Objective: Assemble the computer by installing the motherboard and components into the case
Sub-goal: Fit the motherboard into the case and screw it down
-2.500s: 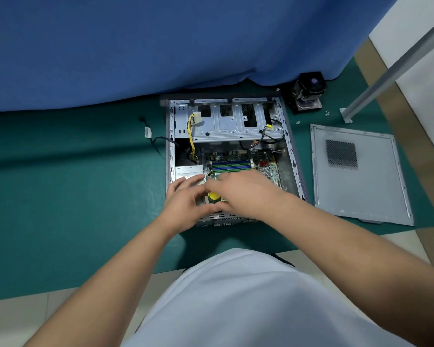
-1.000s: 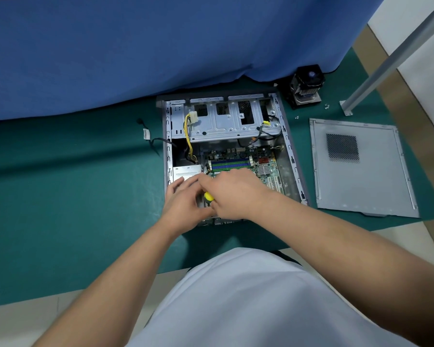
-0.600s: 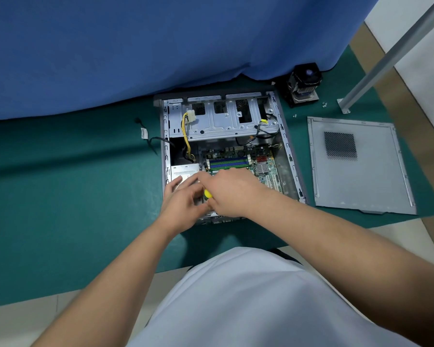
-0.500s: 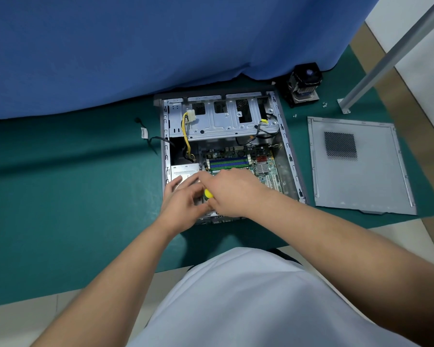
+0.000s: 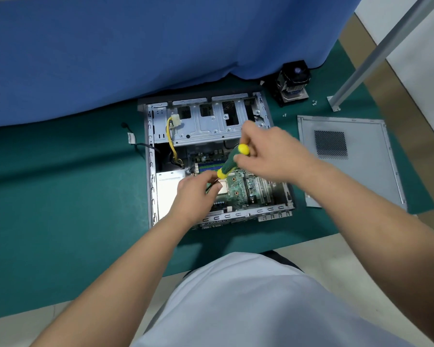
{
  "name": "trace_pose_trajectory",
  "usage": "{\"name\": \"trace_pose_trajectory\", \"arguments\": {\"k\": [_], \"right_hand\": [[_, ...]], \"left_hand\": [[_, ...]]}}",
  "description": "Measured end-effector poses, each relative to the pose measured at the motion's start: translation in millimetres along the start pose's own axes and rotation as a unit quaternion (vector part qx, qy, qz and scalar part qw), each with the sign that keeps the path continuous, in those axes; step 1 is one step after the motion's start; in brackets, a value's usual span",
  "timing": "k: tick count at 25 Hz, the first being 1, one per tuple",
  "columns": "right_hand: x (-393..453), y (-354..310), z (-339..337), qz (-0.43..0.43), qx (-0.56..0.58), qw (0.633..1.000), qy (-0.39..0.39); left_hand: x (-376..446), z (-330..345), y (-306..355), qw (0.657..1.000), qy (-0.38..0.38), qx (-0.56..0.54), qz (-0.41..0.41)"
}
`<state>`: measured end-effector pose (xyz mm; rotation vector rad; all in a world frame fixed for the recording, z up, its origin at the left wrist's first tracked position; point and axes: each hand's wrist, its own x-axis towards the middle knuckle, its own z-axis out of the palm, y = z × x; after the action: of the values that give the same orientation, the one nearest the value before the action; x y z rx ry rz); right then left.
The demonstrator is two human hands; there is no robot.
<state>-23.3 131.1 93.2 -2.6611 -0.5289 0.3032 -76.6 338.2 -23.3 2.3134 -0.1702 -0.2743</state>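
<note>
An open grey computer case point(image 5: 150, 171) lies on the green mat, with the green motherboard point(image 5: 246, 186) inside it. My right hand point(image 5: 273, 154) grips a green and yellow screwdriver point(image 5: 232, 161), raised and tilted above the board near the bare CPU point(image 5: 223, 190). My left hand point(image 5: 198, 194) rests low in the case beside the CPU, its fingers curled near the screwdriver's lower end; what they pinch is hidden. A silver power supply point(image 5: 167, 189) sits at the case's left.
The grey side panel point(image 5: 348, 161) lies flat to the right of the case. A black CPU cooler point(image 5: 292, 82) stands behind it, with small screws point(image 5: 315, 102) nearby. A blue cloth point(image 5: 161, 46) hangs behind. A metal pole point(image 5: 376, 51) slants at the right.
My right hand has lifted up and back from the motherboard, so the whole screwdriver now shows. The CPU and board are uncovered. My left hand stays low in the case.
</note>
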Motion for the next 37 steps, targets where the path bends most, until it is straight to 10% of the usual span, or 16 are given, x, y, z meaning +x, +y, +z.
{"name": "trace_pose_trajectory", "arguments": {"k": [10,14,19,24,37], "right_hand": [[-3.2,105.1,-2.3,0.118,0.079,0.979,-0.143],[16.1,125.2,14.6,0.166,0.100,0.978,-0.074],[28.5,184.3,6.2,0.252,0.125,0.959,-0.004],[52.6,249.3,10.3,0.328,0.203,0.921,0.056],[167.3,335.2,68.2,0.331,0.126,0.932,0.079]], "left_hand": [[107.4,-10.2,57.6,0.941,-0.043,0.238,0.238],[153.0,-3.3,86.2,0.908,-0.020,0.287,0.306],[210.0,-0.5,73.2,0.980,0.028,0.169,0.102],[240.0,16.8,36.0,0.965,-0.004,0.261,-0.032],[242.1,44.2,3.6,0.946,0.107,0.304,-0.022]]}}
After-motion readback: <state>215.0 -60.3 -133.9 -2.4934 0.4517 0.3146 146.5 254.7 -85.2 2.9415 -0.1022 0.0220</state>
